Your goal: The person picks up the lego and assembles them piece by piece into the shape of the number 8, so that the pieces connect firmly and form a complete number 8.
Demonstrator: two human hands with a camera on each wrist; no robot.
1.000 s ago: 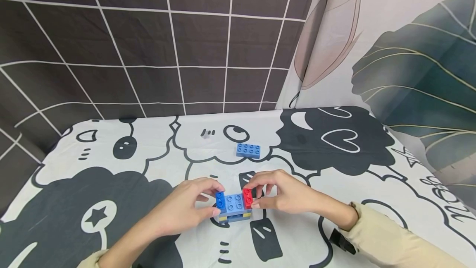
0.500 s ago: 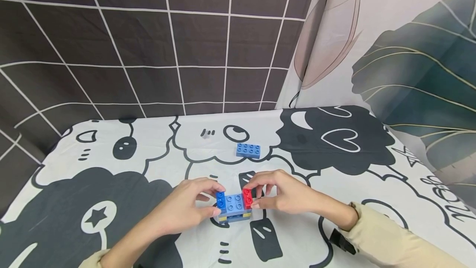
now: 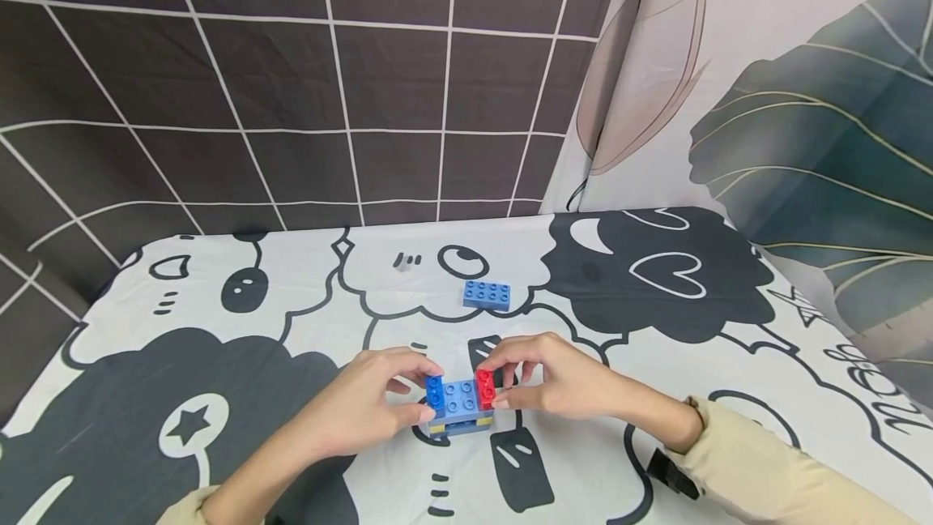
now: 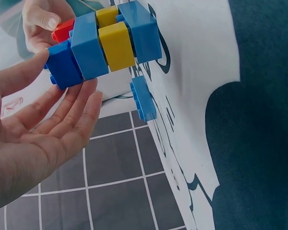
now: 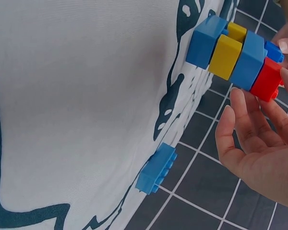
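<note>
A stack of toy bricks stands on the cloth before me: a light blue brick (image 4: 143, 33) at the bottom, two yellow bricks (image 5: 225, 56) in the layer above, then another light blue brick (image 3: 460, 401). On top, a dark blue brick (image 3: 434, 395) sits at the left end and a red brick (image 3: 484, 389) at the right end. My left hand (image 3: 364, 403) pinches the dark blue brick between thumb and fingers. With thumb and fingertips, my right hand (image 3: 557, 379) pinches the red brick. Studs of the upper light blue brick show between them.
A loose light blue brick (image 3: 486, 296) lies farther back on the cloth, beyond the stack. The black-and-white patterned cloth (image 3: 408, 266) covers the table. A dark gridded curtain (image 3: 386, 79) hangs behind its back edge, with a leaf-print curtain (image 3: 824, 128) to the right.
My left hand and the dark blue brick have shifted very slightly to the right. My right hand, the red brick and the loose brick stay in place.
</note>
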